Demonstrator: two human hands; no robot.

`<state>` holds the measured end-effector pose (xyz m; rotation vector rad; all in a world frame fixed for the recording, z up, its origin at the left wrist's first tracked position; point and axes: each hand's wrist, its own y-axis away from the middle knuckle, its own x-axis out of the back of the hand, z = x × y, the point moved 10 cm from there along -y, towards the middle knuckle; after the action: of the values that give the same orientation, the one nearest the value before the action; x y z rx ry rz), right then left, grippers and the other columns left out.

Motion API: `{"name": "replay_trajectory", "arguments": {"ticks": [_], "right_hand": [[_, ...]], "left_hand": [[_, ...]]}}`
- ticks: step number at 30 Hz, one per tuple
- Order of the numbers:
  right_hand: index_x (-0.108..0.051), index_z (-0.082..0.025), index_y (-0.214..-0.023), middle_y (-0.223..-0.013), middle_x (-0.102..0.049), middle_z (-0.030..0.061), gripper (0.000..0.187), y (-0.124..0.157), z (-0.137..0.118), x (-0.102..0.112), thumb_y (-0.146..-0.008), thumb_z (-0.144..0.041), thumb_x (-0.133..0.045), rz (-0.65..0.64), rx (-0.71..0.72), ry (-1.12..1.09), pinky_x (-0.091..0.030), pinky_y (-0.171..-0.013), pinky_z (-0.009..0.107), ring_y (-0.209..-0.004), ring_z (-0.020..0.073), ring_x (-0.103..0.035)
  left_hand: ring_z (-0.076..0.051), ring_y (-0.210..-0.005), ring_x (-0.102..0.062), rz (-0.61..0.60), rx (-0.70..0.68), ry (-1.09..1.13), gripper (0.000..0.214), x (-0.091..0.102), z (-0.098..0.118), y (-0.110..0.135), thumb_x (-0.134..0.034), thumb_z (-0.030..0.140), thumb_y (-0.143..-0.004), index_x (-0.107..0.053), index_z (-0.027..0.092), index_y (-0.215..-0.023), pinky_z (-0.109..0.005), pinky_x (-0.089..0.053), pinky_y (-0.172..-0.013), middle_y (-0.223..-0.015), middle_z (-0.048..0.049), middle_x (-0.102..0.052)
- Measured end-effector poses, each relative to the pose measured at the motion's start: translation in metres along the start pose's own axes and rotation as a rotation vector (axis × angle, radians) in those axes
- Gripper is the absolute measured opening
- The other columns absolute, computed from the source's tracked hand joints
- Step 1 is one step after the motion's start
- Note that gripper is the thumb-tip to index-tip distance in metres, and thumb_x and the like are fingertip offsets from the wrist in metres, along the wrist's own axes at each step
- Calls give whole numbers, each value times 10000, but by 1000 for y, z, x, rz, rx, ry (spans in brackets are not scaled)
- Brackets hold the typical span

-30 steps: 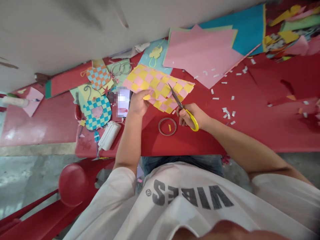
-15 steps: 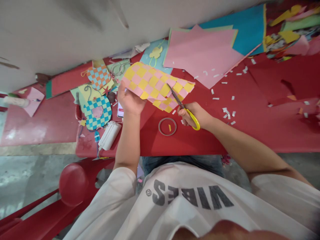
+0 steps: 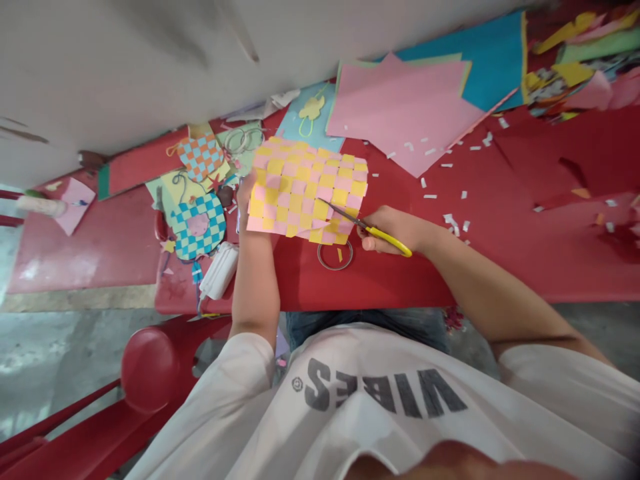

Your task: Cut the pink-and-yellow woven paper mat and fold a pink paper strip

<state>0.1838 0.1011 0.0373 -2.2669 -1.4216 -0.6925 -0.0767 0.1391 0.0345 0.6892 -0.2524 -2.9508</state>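
A woven pink-and-yellow checkered paper sheet [image 3: 295,188] is held up over the table by my left hand [image 3: 245,193], closed on its left edge and mostly hidden behind it. My right hand [image 3: 387,227] grips yellow-handled scissors [image 3: 385,239]. Their blades point left and lie across the front of the sheet, near a cut flap at its lower right. Below the sheet, a clear ring [image 3: 336,268] rests on the table, partly covered, with a small yellow scrap inside it.
Pink sheets [image 3: 390,107] and a blue sheet [image 3: 495,53] lie at the back of the red table [image 3: 500,233]. White paper snippets are scattered to the right. At left are a teal checkered craft [image 3: 199,227], an orange-blue one [image 3: 201,159] and a white power bank [image 3: 220,270].
The woven sheet has turned from a slanted, folded pose to face me more flatly, its right end moving left. The scissors have shifted slightly left and down at the tips.
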Motion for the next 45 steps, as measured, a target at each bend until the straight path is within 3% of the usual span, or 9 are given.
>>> {"name": "replay_trajectory", "arguments": {"ticks": [4,8,13,21,26,31,39,45], "right_hand": [[-585,-209,-781,-630,-565,6,781,2,0,4,-926,-970,-483,-28,-59,53,-316,-574,317,-548,139,-446],[-600,-209,-771,-663,-638,40,726,4,-3,10,-919,-919,-573,-6,-87,-23,-366,-571,313,-559,157,-522],[-684,-193,-800,-706,-747,78,623,8,0,9,-917,-805,-685,1,-95,-239,-495,-575,302,-613,204,-683],[-720,-177,-836,-801,-798,113,632,14,15,7,-911,-805,-726,82,-208,-425,-619,-582,337,-612,224,-744],[-723,-169,-918,-655,-742,84,754,12,11,7,-913,-915,-613,67,-223,-466,-556,-483,330,-506,216,-686],[-715,-170,-925,-648,-752,96,895,11,4,7,-857,-1034,-490,9,-244,-512,-572,-499,323,-502,205,-676],[-715,-193,-979,-751,-805,114,840,17,8,1,-904,-994,-472,-96,-244,-546,-614,-549,340,-557,225,-719],[-737,-165,-1007,-743,-803,124,844,20,17,-5,-903,-975,-526,-125,-287,-559,-610,-539,312,-579,222,-736]], "left_hand": [[-312,-1491,-640,-87,-99,16,491,-8,9,0,-677,418,-871,-710,242,-1328,-485,-524,-1252,-1371,-84,-808],[-327,-1463,-682,-50,-132,-70,518,5,9,-9,-765,262,-792,-724,264,-1309,-476,-566,-1213,-1245,-65,-849],[-385,-1470,-676,-16,-101,-210,574,21,1,-21,-830,291,-731,-755,263,-1300,-523,-580,-1203,-1228,-98,-850],[-373,-1364,-745,13,-130,-258,526,24,-3,-21,-825,311,-717,-804,244,-1238,-541,-580,-1219,-1111,-77,-866],[-367,-1389,-729,12,-160,-244,425,20,-2,-20,-820,297,-712,-813,245,-1133,-551,-556,-1246,-1125,-76,-862],[-361,-1467,-678,39,-195,-237,520,19,3,-20,-799,284,-704,-784,255,-1223,-539,-540,-1266,-1227,-72,-855],[-384,-1548,-602,58,-227,-204,695,14,12,-17,-853,352,-698,-708,247,-1369,-545,-514,-1286,-1328,-109,-830],[-361,-1487,-664,49,-209,-192,726,15,11,-21,-823,335,-704,-697,259,-1415,-526,-550,-1256,-1323,-90,-830]]}}
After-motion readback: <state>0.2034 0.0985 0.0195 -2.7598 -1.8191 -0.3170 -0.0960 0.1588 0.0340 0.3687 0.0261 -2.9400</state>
